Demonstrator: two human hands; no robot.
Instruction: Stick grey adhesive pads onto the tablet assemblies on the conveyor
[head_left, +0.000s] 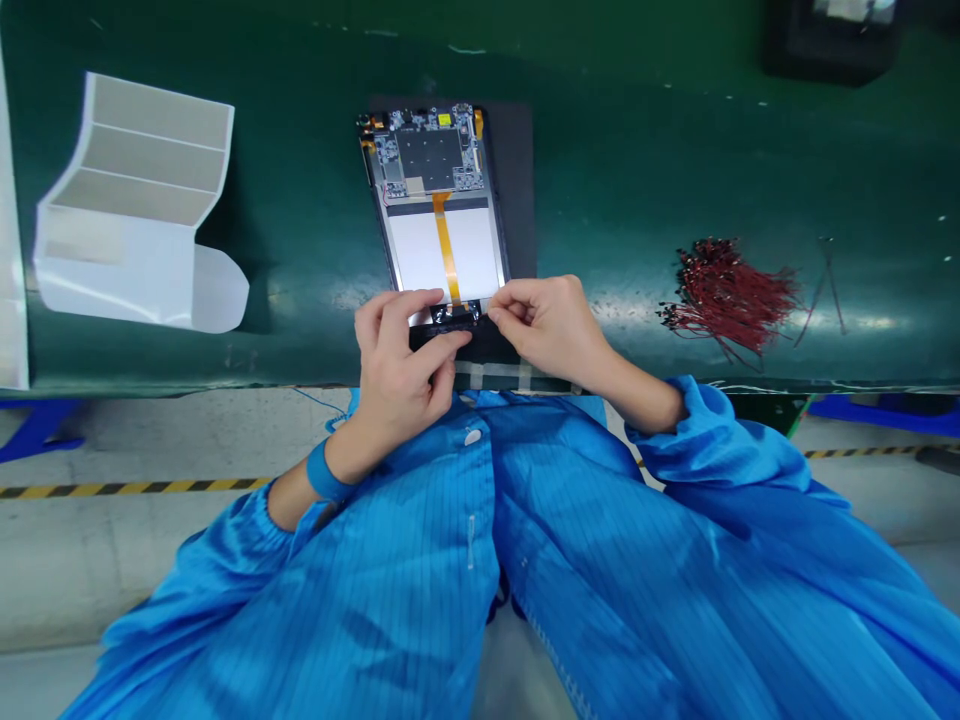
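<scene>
An opened tablet [442, 215] lies on a dark mat [517, 170] on the green bench, its circuit board at the far end and an orange flat cable running down the white middle. At its near edge sits a small black part [448, 322]. My left hand [401, 370] has curled fingers, thumb and forefinger pinched on the left end of that black part. My right hand [547, 325] is also curled, with its fingertips pinched at the part's right end. Both wrists come out of blue striped sleeves, and a blue strap circles the left wrist.
A folded white plastic tray [139, 205] lies at the left of the green bench [637, 160]. A bundle of red wires [724, 295] lies at the right, with a thin loose wire [829, 275] beyond it. A dark box [832, 40] stands at the far right corner. Yellow-black floor tape [135, 488] runs below.
</scene>
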